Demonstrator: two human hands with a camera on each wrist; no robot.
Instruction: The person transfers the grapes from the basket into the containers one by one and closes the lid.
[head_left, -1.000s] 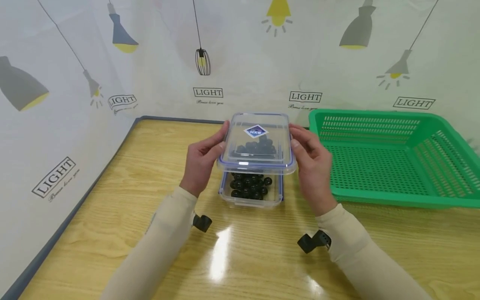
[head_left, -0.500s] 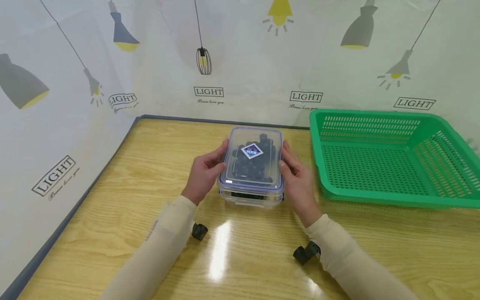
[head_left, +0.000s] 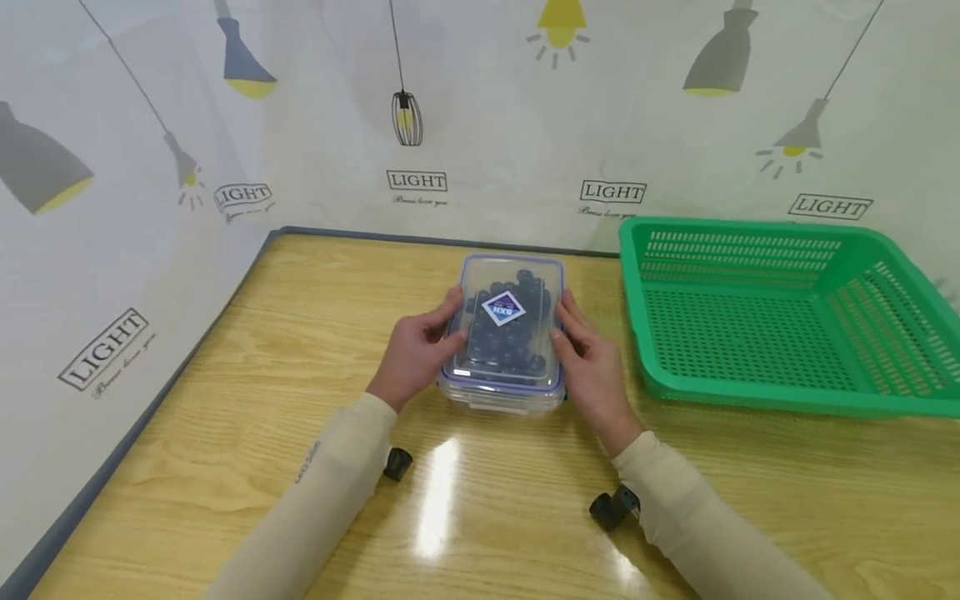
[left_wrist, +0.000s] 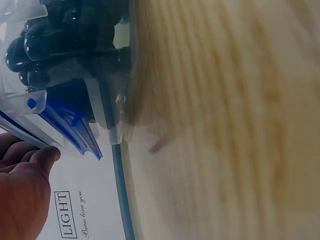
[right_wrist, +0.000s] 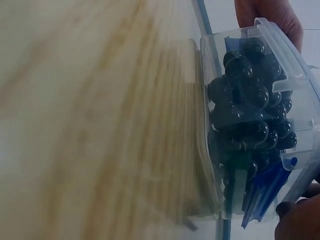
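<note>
A clear plastic food container (head_left: 498,406) full of shiny dark balls (right_wrist: 252,95) stands on the table. Its clear lid (head_left: 510,350), with a blue seal and a diamond-shaped sticker (head_left: 503,308), lies over the top. My left hand (head_left: 420,346) grips the lid's left edge, thumb on the upper face and fingers along the side. At the opposite edge, my right hand (head_left: 592,358) holds the lid in a similar way. Blue side latches hang down unfastened: one latch (left_wrist: 72,125) shows in the left wrist view, another latch (right_wrist: 265,192) in the right wrist view.
A green perforated plastic basket (head_left: 645,333) stands to the right of the container. Behind the wooden table (head_left: 262,358) rises a pale wall covering (head_left: 502,125) printed with lamps. The table's dark back edge (head_left: 360,238) runs behind the container.
The lid has come down and toward me from above the container's far part onto its top. Both hands moved with it, the right one shifting left. The basket stayed put.
</note>
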